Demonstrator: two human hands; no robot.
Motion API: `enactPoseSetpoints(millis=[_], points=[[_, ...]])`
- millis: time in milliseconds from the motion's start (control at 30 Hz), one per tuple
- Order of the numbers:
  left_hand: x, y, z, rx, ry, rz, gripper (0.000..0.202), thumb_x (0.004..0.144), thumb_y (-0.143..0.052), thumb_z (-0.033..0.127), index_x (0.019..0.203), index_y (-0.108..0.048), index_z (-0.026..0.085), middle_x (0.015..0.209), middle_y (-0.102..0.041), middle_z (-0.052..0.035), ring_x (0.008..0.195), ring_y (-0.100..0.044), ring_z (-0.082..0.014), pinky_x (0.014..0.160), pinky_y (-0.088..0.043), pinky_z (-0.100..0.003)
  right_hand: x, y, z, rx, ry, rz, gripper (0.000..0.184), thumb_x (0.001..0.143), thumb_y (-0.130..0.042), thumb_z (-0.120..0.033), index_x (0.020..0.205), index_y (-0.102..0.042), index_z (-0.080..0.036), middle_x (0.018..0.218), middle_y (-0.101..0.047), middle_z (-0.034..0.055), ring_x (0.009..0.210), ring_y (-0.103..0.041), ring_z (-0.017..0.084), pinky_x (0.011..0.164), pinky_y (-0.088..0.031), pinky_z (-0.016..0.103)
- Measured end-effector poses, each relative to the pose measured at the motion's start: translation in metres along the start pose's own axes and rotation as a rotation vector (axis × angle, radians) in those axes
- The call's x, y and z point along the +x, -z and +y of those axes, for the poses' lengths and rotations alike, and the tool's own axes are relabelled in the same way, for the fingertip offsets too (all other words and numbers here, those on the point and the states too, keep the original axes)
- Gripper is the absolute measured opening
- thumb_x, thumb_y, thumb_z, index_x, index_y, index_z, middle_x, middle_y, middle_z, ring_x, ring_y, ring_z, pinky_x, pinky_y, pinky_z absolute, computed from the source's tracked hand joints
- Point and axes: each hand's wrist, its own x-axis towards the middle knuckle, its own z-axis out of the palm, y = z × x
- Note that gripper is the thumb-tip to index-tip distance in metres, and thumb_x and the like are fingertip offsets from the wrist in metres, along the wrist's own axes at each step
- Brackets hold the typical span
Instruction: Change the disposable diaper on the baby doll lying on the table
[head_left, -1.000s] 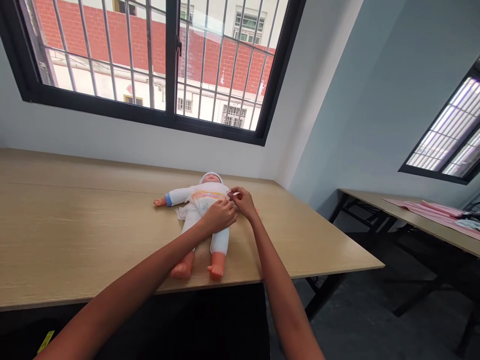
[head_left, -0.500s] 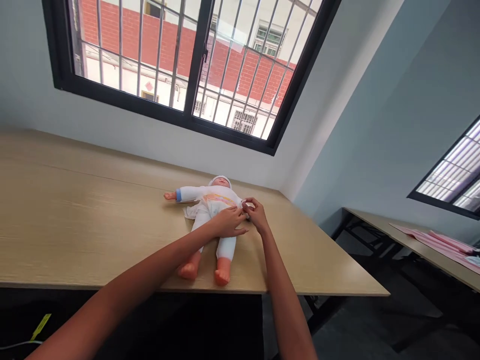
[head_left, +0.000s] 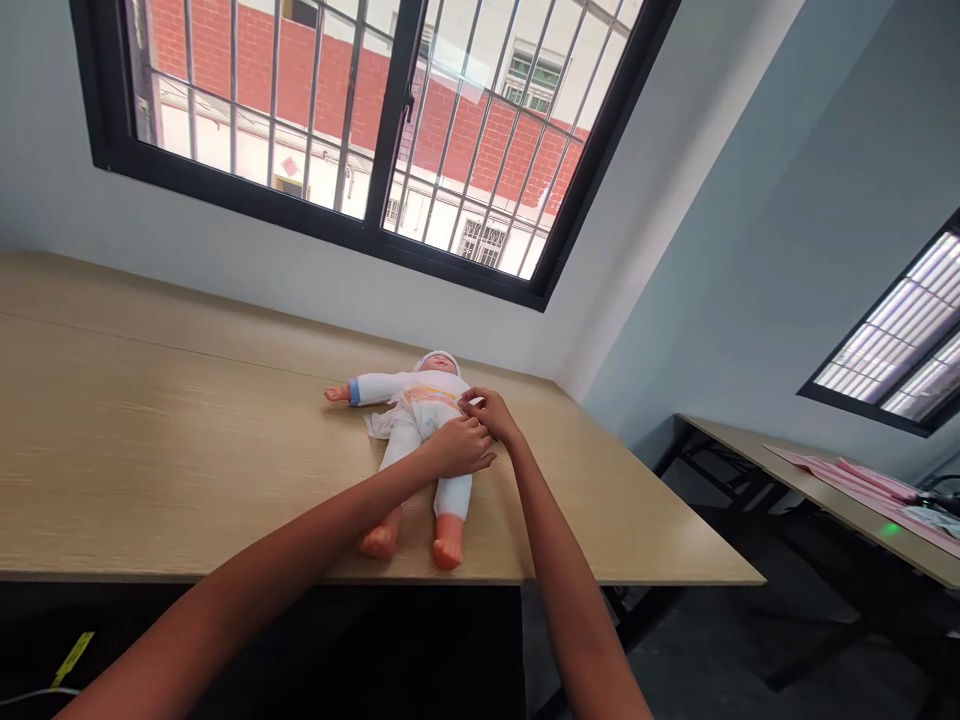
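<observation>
A baby doll (head_left: 412, 420) in white clothes and a white cap lies on its back on the wooden table (head_left: 150, 430), feet toward me. A diaper with a coloured band is around its waist. My left hand (head_left: 457, 447) rests on the doll's hip with fingers curled onto the diaper's side. My right hand (head_left: 487, 412) pinches the diaper's edge at the doll's waist, right beside my left hand. The doll's near arm is hidden behind my hands.
A barred window (head_left: 375, 130) runs along the wall behind the table. To the right stands a second table (head_left: 810, 490) with pink cloth (head_left: 862, 478) on it. Dark floor lies between the two tables. A yellow tag (head_left: 73, 658) shows under the table's near edge.
Both hands stay at the doll's waist. My right hand has shifted slightly up and left along the diaper. The view has turned a little.
</observation>
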Motion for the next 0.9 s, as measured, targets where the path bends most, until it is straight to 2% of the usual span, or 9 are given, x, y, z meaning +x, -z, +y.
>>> enactPoseSetpoints(millis=[100,200,267,367,500,633,733,833,900], points=[[0.000,-0.003,0.000,-0.001,-0.009,0.000,0.027,0.095,-0.046,0.025,0.088,-0.071,0.021,0.092,-0.072,-0.0102,0.092,-0.062,-0.0272,0.091,-0.046,-0.041,-0.001,-0.008,0.007,0.079,-0.012,0.050,0.028,0.062,-0.074,-0.042,0.077,-0.066,-0.020,0.086,-0.068,0.0032,0.072,-0.061,0.016,0.072,-0.050,0.031],[0.000,-0.004,-0.002,0.010,0.005,0.029,0.021,0.094,-0.049,0.023,0.092,-0.070,0.019,0.102,-0.071,-0.0098,0.100,-0.061,-0.0258,0.097,-0.043,-0.040,-0.003,-0.016,0.019,0.157,-0.021,0.198,0.038,0.063,-0.076,-0.047,0.087,-0.063,-0.020,0.096,-0.068,0.0075,0.082,-0.064,0.019,0.075,-0.052,0.031],[-0.001,-0.004,-0.004,0.024,0.050,0.057,0.022,0.094,-0.051,0.028,0.099,-0.069,0.016,0.107,-0.070,-0.0126,0.106,-0.060,-0.0282,0.099,-0.042,-0.043,-0.006,-0.019,0.027,0.197,-0.033,0.334,0.043,0.067,-0.070,-0.055,0.089,-0.059,-0.020,0.096,-0.067,0.0084,0.081,-0.063,0.019,0.075,-0.051,0.031],[-0.004,-0.004,-0.006,0.034,0.138,0.089,0.034,0.094,-0.051,0.038,0.108,-0.067,0.011,0.103,-0.069,-0.0162,0.105,-0.060,-0.0316,0.099,-0.041,-0.048,-0.012,-0.018,0.035,0.239,-0.066,0.506,0.047,0.076,-0.053,-0.066,0.087,-0.054,-0.020,0.087,-0.064,0.0059,0.068,-0.059,0.015,0.067,-0.050,0.030],[-0.007,-0.006,-0.006,0.000,0.215,0.112,0.036,0.094,-0.052,0.042,0.107,-0.067,0.012,0.100,-0.069,-0.0156,0.104,-0.060,-0.0317,0.101,-0.040,-0.049,-0.019,-0.013,0.044,0.246,-0.111,0.628,0.043,0.080,-0.047,-0.062,0.081,-0.054,-0.019,0.081,-0.063,0.0032,0.055,-0.053,0.011,0.059,-0.046,0.027],[-0.006,-0.005,-0.008,-0.086,0.277,0.153,0.039,0.094,-0.050,0.046,0.107,-0.067,0.014,0.105,-0.069,-0.0168,0.115,-0.057,-0.0340,0.109,-0.032,-0.053,-0.022,-0.014,0.052,0.220,-0.152,0.686,0.035,0.082,-0.046,-0.053,0.076,-0.054,-0.020,0.075,-0.063,0.0022,0.051,-0.051,0.011,0.054,-0.044,0.026],[-0.008,0.002,-0.025,-0.182,0.354,0.216,0.037,0.097,-0.043,0.042,0.113,-0.064,0.017,0.110,-0.069,-0.0140,0.114,-0.058,-0.0303,0.111,-0.030,-0.050,-0.023,-0.016,0.054,0.200,-0.158,0.701,0.033,0.083,-0.046,-0.051,0.074,-0.054,-0.020,0.073,-0.064,0.0025,0.049,-0.051,0.012,0.053,-0.044,0.026],[-0.022,0.010,-0.060,-0.293,0.480,0.292,0.036,0.098,-0.033,0.034,0.110,-0.062,0.018,0.111,-0.067,-0.0127,0.108,-0.060,-0.0269,0.101,-0.041,-0.042,-0.022,-0.016,0.052,0.178,-0.152,0.712,0.034,0.084,-0.046,-0.051,0.074,-0.055,-0.020,0.075,-0.066,0.0035,0.048,-0.051,0.012,0.053,-0.044,0.026],[-0.041,0.013,-0.087,-0.370,0.572,0.311,0.034,0.095,-0.031,0.030,0.103,-0.061,0.017,0.104,-0.067,-0.0119,0.100,-0.060,-0.0257,0.092,-0.045,-0.038,-0.022,-0.016,0.051,0.167,-0.149,0.715,0.035,0.084,-0.046,-0.051,0.073,-0.055,-0.020,0.076,-0.067,0.0039,0.048,-0.052,0.012,0.053,-0.044,0.026]])
